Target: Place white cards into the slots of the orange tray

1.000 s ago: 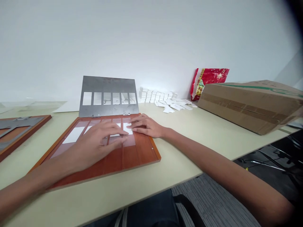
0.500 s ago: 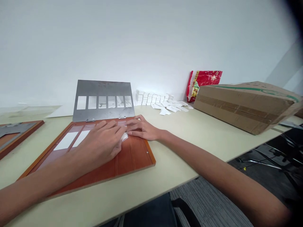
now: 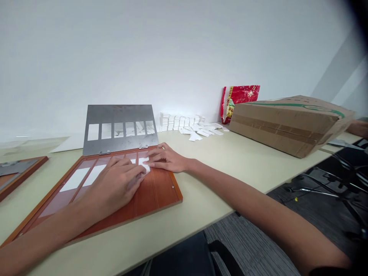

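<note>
A reddish-brown wooden board (image 3: 155, 188) with lengthwise grooves lies on the table in front of me. A grey metal plate (image 3: 119, 115) with several rectangular windows stands hinged upright at its far edge. White paper cards (image 3: 76, 178) lie in the left grooves. My left hand (image 3: 115, 184) rests flat on the board, fingers stretched toward a white card (image 3: 143, 164). My right hand (image 3: 165, 158) lies flat beside it, fingertips pressing the same card in a right-hand groove.
Stacks and loose pieces of white cards (image 3: 186, 124) sit by the wall. A red bag (image 3: 238, 99) stands behind a long cardboard box (image 3: 287, 120) at the right. A second wooden board (image 3: 17, 174) is at the left edge. Office chair legs (image 3: 330, 188) stand right of the table.
The view has shifted right, so the board appears further left. Both hands stay on the card in the right grooves, with my left fingers drawn back slightly.
</note>
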The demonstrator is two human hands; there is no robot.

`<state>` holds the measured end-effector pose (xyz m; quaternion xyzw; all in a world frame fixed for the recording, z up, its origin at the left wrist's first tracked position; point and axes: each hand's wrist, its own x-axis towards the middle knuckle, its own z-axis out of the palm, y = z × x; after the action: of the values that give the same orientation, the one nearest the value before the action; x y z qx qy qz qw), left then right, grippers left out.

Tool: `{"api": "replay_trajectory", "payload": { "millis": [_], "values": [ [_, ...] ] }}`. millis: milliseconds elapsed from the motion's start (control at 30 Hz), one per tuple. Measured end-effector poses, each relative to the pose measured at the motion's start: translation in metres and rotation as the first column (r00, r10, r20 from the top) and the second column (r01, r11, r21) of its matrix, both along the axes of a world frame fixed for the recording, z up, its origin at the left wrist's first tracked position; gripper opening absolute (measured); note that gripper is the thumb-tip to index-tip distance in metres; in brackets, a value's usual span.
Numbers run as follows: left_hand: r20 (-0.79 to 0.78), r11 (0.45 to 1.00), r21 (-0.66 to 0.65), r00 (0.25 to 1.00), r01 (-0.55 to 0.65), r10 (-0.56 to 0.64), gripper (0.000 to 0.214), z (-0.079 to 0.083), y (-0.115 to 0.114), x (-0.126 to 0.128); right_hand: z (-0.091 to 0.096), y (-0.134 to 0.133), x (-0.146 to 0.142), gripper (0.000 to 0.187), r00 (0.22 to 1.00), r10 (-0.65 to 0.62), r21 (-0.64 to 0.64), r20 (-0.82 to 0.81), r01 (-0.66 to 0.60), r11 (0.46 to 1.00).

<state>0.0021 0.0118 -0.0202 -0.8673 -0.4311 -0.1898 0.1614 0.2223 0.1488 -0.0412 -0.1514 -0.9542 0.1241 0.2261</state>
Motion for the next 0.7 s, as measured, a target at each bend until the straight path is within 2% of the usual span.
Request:
{"api": "replay_trajectory", "payload": {
  "millis": [67,167,267,333,467,567,633,700],
  "values": [
    [0.092,0.999,-0.038,0.995,-0.033,0.036,0.028,0.003,0.005,-0.003,0.001,-0.001,0.000,0.030,1.000,0.016,0.001,-0.003,-0.016,1.000],
    [0.221,0.987,-0.138,0.968,-0.086,0.116,0.030,0.016,0.014,-0.005,0.003,-0.002,0.002,0.033,0.998,0.060,0.000,-0.012,-0.060,0.998],
    [0.304,0.954,-0.273,0.930,-0.125,0.209,0.033,0.030,0.026,-0.006,0.004,0.000,0.003,0.035,0.995,0.099,-0.013,-0.025,-0.099,0.995],
    [0.325,0.923,-0.356,0.907,-0.146,0.268,0.031,0.034,0.037,-0.006,0.004,0.003,0.004,0.038,0.993,0.119,-0.038,-0.025,-0.120,0.992],
    [0.328,0.864,-0.471,0.873,-0.181,0.362,0.032,0.025,0.057,-0.011,0.004,0.011,0.006,0.041,0.985,0.169,-0.132,0.023,-0.165,0.978],
    [0.322,0.830,-0.531,0.866,-0.171,0.384,0.033,0.016,0.066,-0.019,0.006,0.016,0.008,0.040,0.986,0.158,-0.193,0.044,-0.147,0.970],
    [0.324,0.821,-0.552,0.868,-0.149,0.376,0.032,0.012,0.070,-0.024,0.008,0.018,0.010,0.040,0.986,0.163,-0.227,0.038,-0.150,0.962],
    [0.334,0.834,-0.540,0.878,-0.119,0.342,0.031,0.009,0.072,-0.029,0.011,0.019,0.012,0.041,0.985,0.171,-0.256,0.027,-0.158,0.954]
  ]
}}
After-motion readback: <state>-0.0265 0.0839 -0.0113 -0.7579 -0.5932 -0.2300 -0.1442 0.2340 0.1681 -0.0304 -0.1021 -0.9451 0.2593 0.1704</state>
